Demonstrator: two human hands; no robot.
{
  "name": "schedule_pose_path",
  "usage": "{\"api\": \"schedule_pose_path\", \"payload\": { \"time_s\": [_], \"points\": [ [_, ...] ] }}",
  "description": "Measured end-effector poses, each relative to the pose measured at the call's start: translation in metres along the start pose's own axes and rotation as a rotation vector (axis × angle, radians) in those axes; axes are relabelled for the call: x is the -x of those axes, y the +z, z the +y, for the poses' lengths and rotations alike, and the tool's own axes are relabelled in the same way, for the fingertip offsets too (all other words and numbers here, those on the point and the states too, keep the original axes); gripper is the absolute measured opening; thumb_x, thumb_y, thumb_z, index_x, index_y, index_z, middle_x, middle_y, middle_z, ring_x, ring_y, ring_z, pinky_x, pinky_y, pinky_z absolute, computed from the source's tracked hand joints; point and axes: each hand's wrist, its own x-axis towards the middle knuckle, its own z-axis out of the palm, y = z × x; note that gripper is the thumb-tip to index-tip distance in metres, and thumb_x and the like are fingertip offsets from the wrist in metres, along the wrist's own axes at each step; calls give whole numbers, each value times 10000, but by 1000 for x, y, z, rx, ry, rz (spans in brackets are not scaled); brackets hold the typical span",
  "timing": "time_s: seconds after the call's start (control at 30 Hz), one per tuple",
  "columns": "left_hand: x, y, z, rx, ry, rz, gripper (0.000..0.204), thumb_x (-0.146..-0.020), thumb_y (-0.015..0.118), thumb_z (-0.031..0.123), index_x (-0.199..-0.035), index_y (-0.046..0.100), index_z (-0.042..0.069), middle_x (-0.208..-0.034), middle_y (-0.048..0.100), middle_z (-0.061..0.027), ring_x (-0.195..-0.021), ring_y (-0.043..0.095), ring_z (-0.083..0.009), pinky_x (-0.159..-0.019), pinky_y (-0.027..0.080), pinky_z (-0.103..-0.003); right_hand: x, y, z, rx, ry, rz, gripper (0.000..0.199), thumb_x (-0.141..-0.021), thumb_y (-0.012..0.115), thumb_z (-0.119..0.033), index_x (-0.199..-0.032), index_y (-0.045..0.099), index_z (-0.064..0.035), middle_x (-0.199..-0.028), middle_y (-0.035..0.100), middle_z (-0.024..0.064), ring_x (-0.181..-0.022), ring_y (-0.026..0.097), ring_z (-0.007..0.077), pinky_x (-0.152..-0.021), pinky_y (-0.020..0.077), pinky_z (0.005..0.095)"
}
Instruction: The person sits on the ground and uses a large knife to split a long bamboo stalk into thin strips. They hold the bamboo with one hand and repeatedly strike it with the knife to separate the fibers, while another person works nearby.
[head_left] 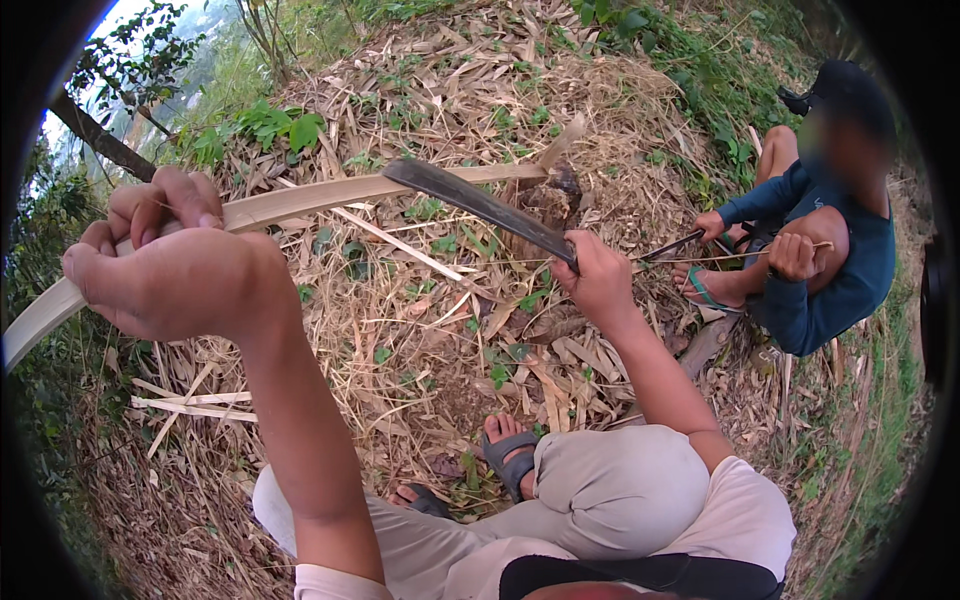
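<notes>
From where I stand, the person's left hand (pixel 165 255) has its grip clenched round a long pale strip (pixel 330 203), which bends off past the fist on one side and runs out over the leaf-strewn ground on the other, its far end by a dark stump (pixel 550 205). The right hand (pixel 600 285) has its grip closed on the near end of a dark curved blade (pixel 485 212), whose broad tip crosses the strip; whether the edge bites into it, I can't tell. Below, light trousers (pixel 625 490) and strapped sandals (pixel 512 462) show. Loose pale pieces (pixel 195 404) lie crossed on the dry leaves at left. Off to the right a co-worker (pixel 835 300) in a blue top squats, one hand on a dark tool (pixel 672 246), the other fist closed round a thin strand (pixel 735 256).
</notes>
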Motion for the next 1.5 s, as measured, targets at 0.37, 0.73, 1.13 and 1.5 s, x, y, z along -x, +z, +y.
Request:
{"api": "schedule_pose_path", "payload": {
  "time_s": [0.37, 0.73, 1.13, 1.5],
  "points": [
    [5, -1, -2, 30, 15, 19, 284, -973, 295, 304, -762, 202, 138, -588, 291, -30, -464, 268, -145, -444, 227, -290, 10, 24, 58, -413, 975, -380, 425, -997, 524, -378, -859, 588, 18, -662, 624, 212, -658, 635, 413, -645, 498, 503],
    [-1, -9, -10, 18, -43, 57, 302, -953, 321, 317, -747, 198, 134, -582, 293, -29, -458, 273, -146, -434, 230, -290, 23, 25, 52, 249, 533, -333, 416, -1036, 454, -409, -1052, 545, -4, -752, 661, 251, -758, 663, 473, -656, 514, 553],
    [26, -147, -80, -57, -346, 486, 337, -1039, 306, 342, -793, 280, 112, -607, 343, -27, -477, 344, -127, -422, 271, -266, 54, 58, 72, -88, 694, -239, 456, -1014, 489, -412, -966, 583, 32, -797, 651, 283, -826, 641, 493, -738, 492, 546],
    [114, -296, -176, -142, -943, 860, 288, -1011, 289, 261, -817, 306, 49, -802, 538, -176, -670, 628, -293, -649, 620, -382, 65, 71, 79, -91, 661, -168, 443, -1006, 486, -402, -944, 571, 29, -717, 638, 254, -739, 635, 490, -672, 483, 557]
  ]
}}
